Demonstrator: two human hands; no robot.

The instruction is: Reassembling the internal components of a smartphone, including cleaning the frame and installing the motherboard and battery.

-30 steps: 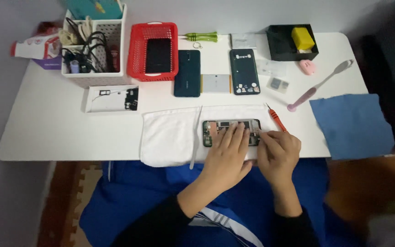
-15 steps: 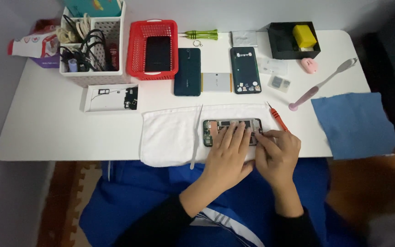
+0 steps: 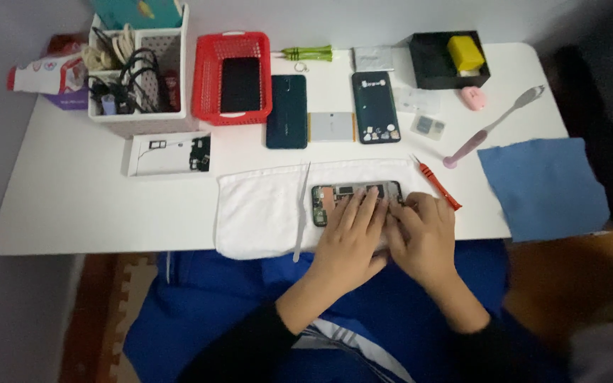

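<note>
White surface (image 3: 94,206), rounded corners, grey wall behind. Opened phone (image 3: 342,198) lying flat on a white cloth (image 3: 264,213) at the near edge, circuit side up. Left hand (image 3: 352,237) spread flat over the phone's lower half, fingers (image 3: 360,209) loosely extended and pressing down, closed on nothing. Right hand (image 3: 423,237) just beside it at the phone's right end, fingers curled in a narrow grip at the edge; cannot tell whether anything is pinched. Tweezers (image 3: 301,213) on the cloth, left of the phone, apart from both hands. Red screwdriver (image 3: 435,183) just beyond the right hand. Blue cloth (image 3: 544,188) farther right. Red basket (image 3: 234,78), two phone backs (image 3: 286,110) and a white organiser (image 3: 136,71) toward the far edge.
</note>
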